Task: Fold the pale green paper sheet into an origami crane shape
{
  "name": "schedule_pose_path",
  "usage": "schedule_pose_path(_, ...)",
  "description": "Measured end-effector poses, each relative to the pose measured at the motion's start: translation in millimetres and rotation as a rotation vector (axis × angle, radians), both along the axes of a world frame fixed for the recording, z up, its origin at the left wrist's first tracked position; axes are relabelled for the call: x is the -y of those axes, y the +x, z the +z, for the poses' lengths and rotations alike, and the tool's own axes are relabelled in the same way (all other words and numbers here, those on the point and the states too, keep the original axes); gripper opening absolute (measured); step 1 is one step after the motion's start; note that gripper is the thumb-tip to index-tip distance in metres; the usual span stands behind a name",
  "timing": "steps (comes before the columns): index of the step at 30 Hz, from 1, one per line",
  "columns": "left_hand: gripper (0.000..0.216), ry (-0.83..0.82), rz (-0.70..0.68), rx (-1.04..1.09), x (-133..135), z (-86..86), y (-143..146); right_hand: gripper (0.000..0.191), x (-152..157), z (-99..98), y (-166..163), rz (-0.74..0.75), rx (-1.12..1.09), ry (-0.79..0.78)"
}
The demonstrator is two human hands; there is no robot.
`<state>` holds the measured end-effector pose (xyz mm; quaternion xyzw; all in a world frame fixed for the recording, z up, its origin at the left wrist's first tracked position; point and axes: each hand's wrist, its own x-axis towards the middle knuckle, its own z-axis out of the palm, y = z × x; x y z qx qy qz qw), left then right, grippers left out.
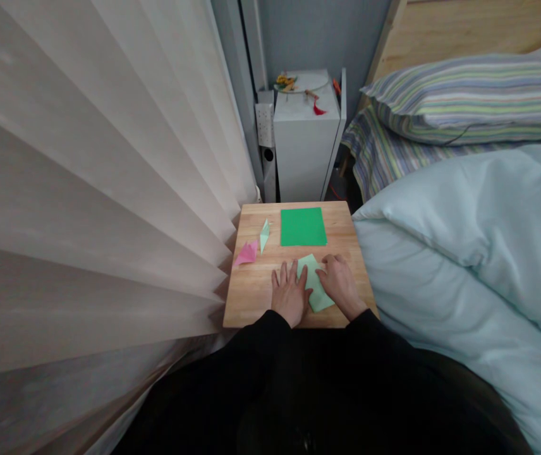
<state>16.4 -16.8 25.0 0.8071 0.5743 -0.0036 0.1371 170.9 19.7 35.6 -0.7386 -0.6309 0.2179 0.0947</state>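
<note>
A folded sheet of light green origami paper [316,289] lies slanted on the small wooden table [251,303], near its front edge. My left hand [291,299] rests palm down with fingers spread, its thumb side on the left part of the paper. At the paper's right edge is my right hand [340,285], fingers curled in and thumb against the sheet. Behind both hands lies a square stack of darker green paper [303,227]. To its left are a pale green folded paper piece [264,236] and a pink folded paper piece [246,253].
A pleated curtain [109,189] hangs close along the table's left side. On the right, a bed with a pale blue quilt [441,253] and a striped pillow [469,101] borders it. Behind the table stands a white cabinet [306,151] with small ornaments on top.
</note>
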Motion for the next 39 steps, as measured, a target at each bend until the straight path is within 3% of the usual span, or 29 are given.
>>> schedule_pose_path(8,0.062,-0.001,-0.013,-0.003,0.4,3.7,-0.1,0.017,-7.7,-7.7,8.3,0.024,-0.098,-0.023)
schedule_pose_path(17,0.060,-0.020,-0.053,0.002,-1.4,4.8,-1.6,0.013,-8.4,-3.6,11.5,0.086,-0.058,-0.034)
schedule_pose_path(25,0.059,-0.002,-0.121,0.023,-0.5,3.3,-3.1,0.028,-7.6,2.8,13.0,0.136,-0.094,-0.047)
schedule_pose_path(39,0.060,0.014,-0.116,0.019,0.4,4.6,-3.4,0.026,-6.4,11.8,14.6,0.125,-0.068,-0.059)
